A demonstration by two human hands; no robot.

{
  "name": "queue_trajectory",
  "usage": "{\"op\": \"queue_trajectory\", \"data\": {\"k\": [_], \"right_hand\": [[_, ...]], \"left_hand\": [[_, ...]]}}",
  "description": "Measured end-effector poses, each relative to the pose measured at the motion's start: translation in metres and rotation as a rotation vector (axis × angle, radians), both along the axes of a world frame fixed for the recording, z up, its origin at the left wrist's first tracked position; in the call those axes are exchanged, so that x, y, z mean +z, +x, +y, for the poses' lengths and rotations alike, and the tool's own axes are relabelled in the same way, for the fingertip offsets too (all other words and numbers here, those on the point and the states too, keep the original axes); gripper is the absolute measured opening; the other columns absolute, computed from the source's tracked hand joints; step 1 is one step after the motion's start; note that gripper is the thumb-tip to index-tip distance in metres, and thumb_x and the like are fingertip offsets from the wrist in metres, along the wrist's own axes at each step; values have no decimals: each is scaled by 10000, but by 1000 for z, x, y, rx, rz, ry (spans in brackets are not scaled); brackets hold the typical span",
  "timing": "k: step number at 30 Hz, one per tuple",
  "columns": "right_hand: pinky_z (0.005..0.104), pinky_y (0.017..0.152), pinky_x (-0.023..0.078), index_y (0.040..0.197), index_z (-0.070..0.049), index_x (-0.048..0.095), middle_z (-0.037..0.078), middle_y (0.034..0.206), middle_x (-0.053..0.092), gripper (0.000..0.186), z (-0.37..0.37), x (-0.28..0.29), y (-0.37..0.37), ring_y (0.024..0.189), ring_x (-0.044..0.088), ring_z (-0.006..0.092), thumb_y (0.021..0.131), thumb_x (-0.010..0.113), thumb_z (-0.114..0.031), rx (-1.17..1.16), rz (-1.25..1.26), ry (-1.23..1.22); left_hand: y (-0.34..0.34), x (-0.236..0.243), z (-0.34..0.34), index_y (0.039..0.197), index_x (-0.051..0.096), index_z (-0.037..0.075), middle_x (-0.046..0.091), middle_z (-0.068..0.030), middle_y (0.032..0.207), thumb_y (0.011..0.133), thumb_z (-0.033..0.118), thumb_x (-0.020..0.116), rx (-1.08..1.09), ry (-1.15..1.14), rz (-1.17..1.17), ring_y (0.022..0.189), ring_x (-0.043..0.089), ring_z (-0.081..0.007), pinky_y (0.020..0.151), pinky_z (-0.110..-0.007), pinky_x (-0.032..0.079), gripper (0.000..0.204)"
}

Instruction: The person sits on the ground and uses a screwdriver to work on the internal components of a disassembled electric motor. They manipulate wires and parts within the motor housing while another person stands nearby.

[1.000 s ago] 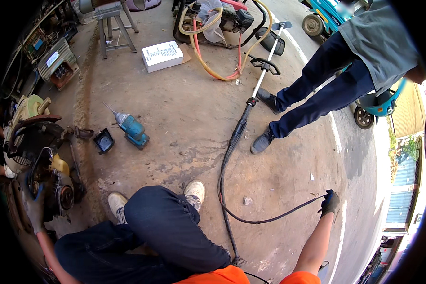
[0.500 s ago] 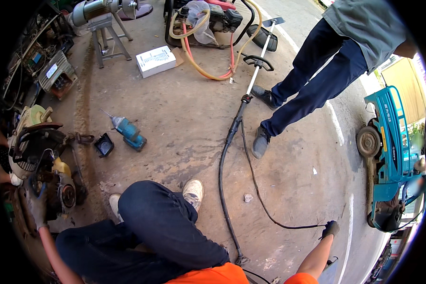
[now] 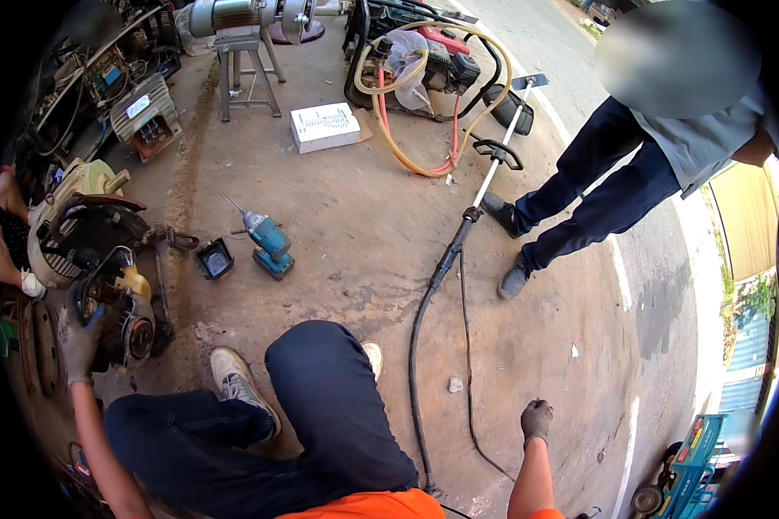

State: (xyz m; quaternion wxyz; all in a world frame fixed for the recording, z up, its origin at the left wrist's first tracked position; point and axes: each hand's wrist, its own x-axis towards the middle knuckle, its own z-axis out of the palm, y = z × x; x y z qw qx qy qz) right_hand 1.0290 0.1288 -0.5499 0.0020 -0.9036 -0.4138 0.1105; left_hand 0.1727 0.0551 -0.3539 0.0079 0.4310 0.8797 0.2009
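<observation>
My left hand (image 3: 80, 342), in a grey work glove, grips the side of a small engine (image 3: 134, 329) on the ground at my left; part of its fingers is hidden against the dark casing. My right hand (image 3: 537, 420), also gloved, is held above the pavement at the right, its fingers curled in and nothing visible in them. Left of it a thin black cable (image 3: 469, 372) runs along the ground and passes behind my right forearm. The brush cutter (image 3: 448, 259) lies lengthwise ahead, its thick black flexible shaft (image 3: 414, 363) curving back toward me.
A blue cordless drill (image 3: 268, 242) lies beside a black tray (image 3: 215, 259). Farther off are a white box (image 3: 325, 127), a framed engine with hoses (image 3: 441, 60) and a motor on a stand (image 3: 249, 60). A person (image 3: 593, 173) stands at right; a teal cart (image 3: 688, 471) is parked beyond.
My right hand has let go of the thin cable and moved left, closing into a fist. The cable has dropped to the ground. My view has shifted; my left hand stays at the engine.
</observation>
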Motion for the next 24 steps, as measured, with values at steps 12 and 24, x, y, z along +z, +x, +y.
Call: {"op": "queue_trajectory", "data": {"k": [12, 24], "right_hand": [[286, 661, 460, 1038, 38, 675, 92, 869, 620, 192, 200, 240, -464, 684, 564, 149, 960, 557, -93, 1270, 964, 626], [223, 681, 488, 1124, 28, 654, 29, 899, 670, 246, 66, 223, -669, 757, 589, 78, 922, 647, -113, 1529, 1550, -797]], "left_hand": [[13, 51, 2, 1411, 443, 129, 414, -172, 1424, 789, 484, 732, -95, 1, 107, 1287, 438, -386, 1082, -454, 371, 772], [139, -19, -91, 1217, 583, 51, 657, -217, 961, 921, 242, 609, 14, 286, -492, 904, 650, -395, 797, -447, 511, 353]]}}
